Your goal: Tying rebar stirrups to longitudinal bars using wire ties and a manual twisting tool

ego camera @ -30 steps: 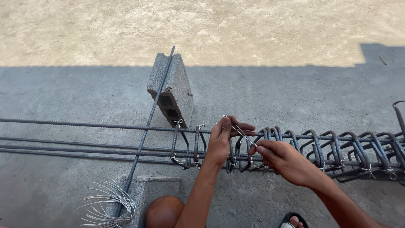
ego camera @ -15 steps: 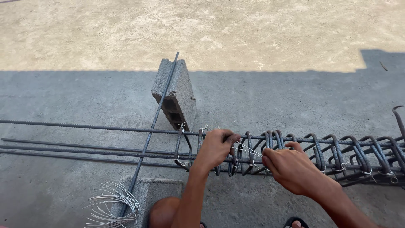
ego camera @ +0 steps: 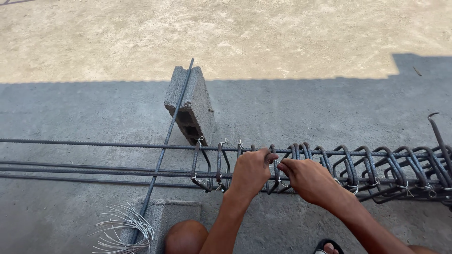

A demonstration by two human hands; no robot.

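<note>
The concrete ground (ego camera: 301,108) fills the view, its far part sunlit and the near part in shade. Across it runs a long rebar cage (ego camera: 367,167) of lengthwise bars and dark bent stirrups; its right end is cut off by the frame edge. To the left only the bare long bars (ego camera: 84,165) carry on. A grey hollow block (ego camera: 190,106) stands tilted behind the cage, and a single rod (ego camera: 165,141) leans across it and over the bars to a second block (ego camera: 165,211) at the bottom edge, only partly in view. Beside that lies a bundle of pale tie wires (ego camera: 125,228).

The left hand (ego camera: 252,171) is curled shut over the top bar and a stirrup, its fingers wrapped round the steel. The right hand (ego camera: 303,178) sits just beside it, thumb and forefinger pressed together on a thin tie wire (ego camera: 275,163) at the joint between the two hands. The wire is so fine, and so covered by fingertips, that how it loops round the bar is hard to make out. A knee (ego camera: 186,237) and a sandalled toe (ego camera: 329,247) show at the bottom, both cropped.
</note>
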